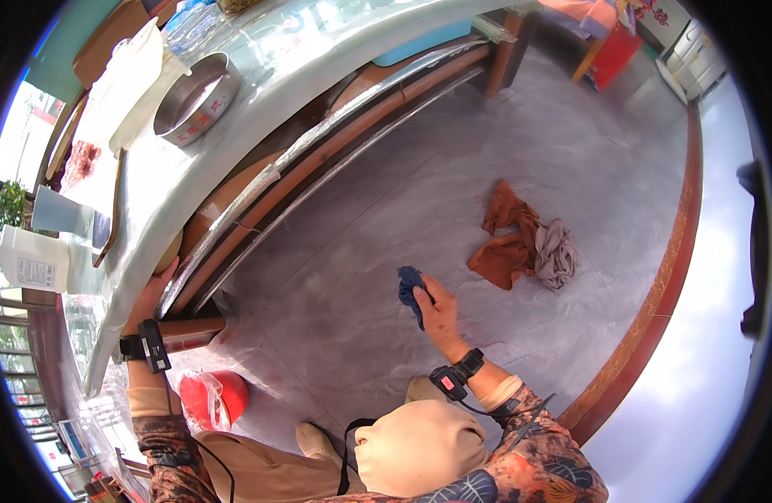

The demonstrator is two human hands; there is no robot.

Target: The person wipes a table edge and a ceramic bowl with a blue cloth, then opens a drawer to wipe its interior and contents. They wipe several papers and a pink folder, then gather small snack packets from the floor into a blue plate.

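A crumpled dark blue cloth [409, 295] is pinched in my right hand [439, 315], held over the grey floor. My left hand [154, 289] reaches in under the edge of the covered table, at the end of its lower shelf. It is nearest to a rounded tan thing [173, 251] there, and its fingers are mostly hidden. Beyond my right hand, a rust-brown cloth [505, 258] and a greyish cloth [556, 254] lie bunched together on the floor.
The long table [260, 113] carries a round metal pan [200, 105], a white jug [34, 260] and a dark-framed board [111, 210]. A blue tray [424, 42] sits on its shelf. A red bucket [227, 398] with a plastic liner stands near my feet. Brown skirting [646, 335] edges the right wall.
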